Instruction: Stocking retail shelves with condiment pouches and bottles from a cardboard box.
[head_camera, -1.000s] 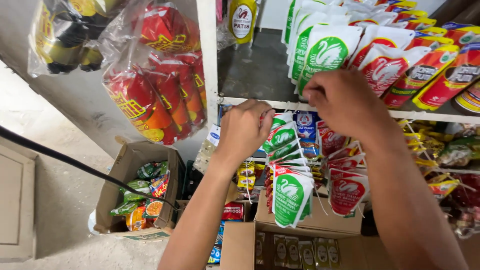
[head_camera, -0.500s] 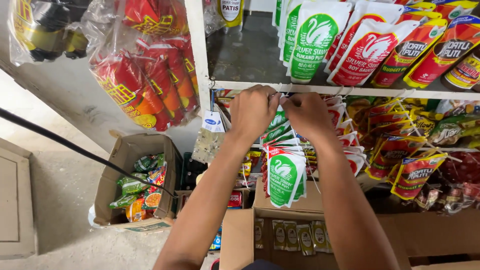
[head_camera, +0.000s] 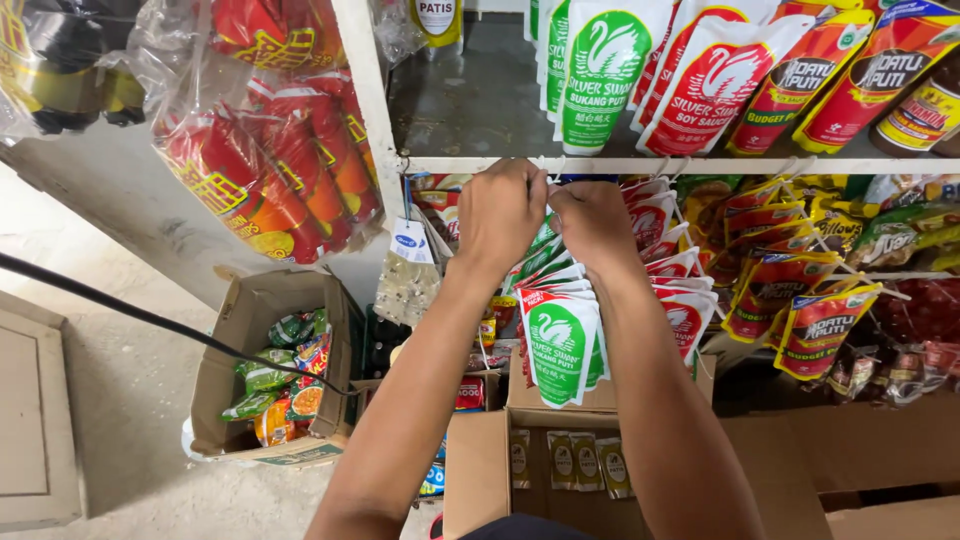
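We see our left hand and right hand up at the front edge of the white shelf, close side by side. The fingers of both hands are curled in tight at the top of a bunch of green packs. We cannot tell just how they pinch it, as the backs of the hands hide the tips.

The green packs are soft, shiny and flat, and they hang in a stack under the shelf edge, below our hands. We cannot count them; they overlap. Red packs hang just beside them on the right, shiny too.

On top of the shelf stand tall pouches, smooth and puffy. Clear crinkly bags of red snacks hang at the left.

Below, two brown boxes sit on the grey, rough floor. The left box holds small bright packets. The box under our arms is open as well.
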